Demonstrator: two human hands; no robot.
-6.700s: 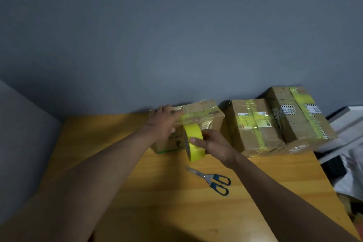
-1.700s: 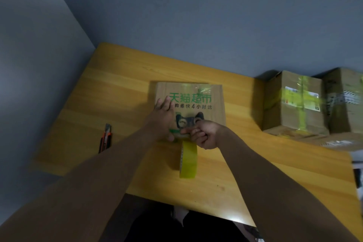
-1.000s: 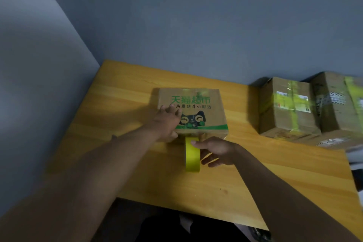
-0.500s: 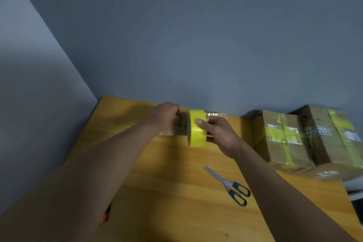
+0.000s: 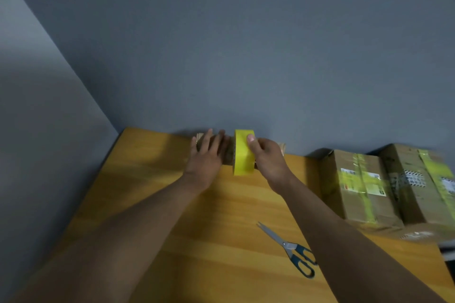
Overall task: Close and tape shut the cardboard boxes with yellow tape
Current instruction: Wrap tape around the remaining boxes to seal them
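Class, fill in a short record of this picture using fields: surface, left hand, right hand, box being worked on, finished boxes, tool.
surface: yellow wooden table
left hand: fingers straight, pressing on the small brown cardboard box
right hand: grips the round yellow tape roll
box being worked on: mostly hidden behind both hands
finished boxes: two brown cardboard boxes with yellow tape, at right
tool: dark-handled metal scissors, lying untouched

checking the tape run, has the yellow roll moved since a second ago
Yes. The yellow tape roll, gripped by the right hand, has gone from the near side of the cardboard box up over its top, toward the wall.
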